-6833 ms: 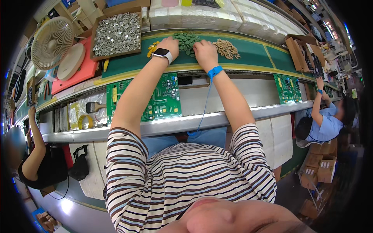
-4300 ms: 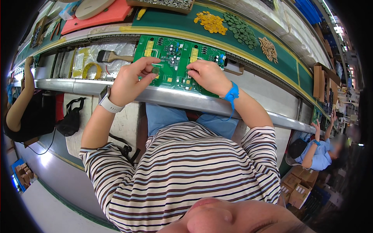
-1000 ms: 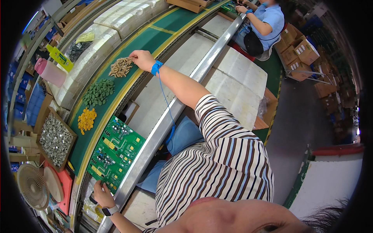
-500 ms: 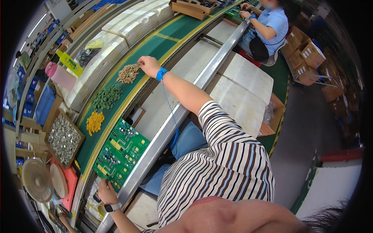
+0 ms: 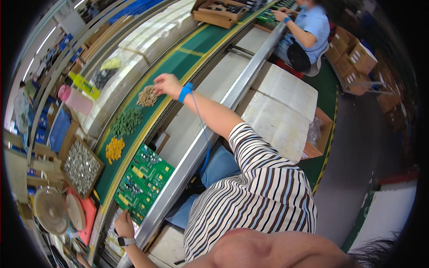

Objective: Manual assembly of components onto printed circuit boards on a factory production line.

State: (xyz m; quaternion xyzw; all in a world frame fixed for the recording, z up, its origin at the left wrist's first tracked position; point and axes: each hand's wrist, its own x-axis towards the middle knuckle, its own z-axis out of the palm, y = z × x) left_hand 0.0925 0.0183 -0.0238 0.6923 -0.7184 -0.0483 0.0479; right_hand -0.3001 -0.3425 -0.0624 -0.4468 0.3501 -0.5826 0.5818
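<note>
Fingers of the right hand (image 5: 164,85) curl together just beside the tan parts pile (image 5: 147,96); left hand (image 5: 124,224) grips the green circuit board (image 5: 144,182).

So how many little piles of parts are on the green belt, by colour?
Tan pile, beside the right hand: 1
Green pile: 1
Yellow pile: 1
Total: 3 piles
</note>
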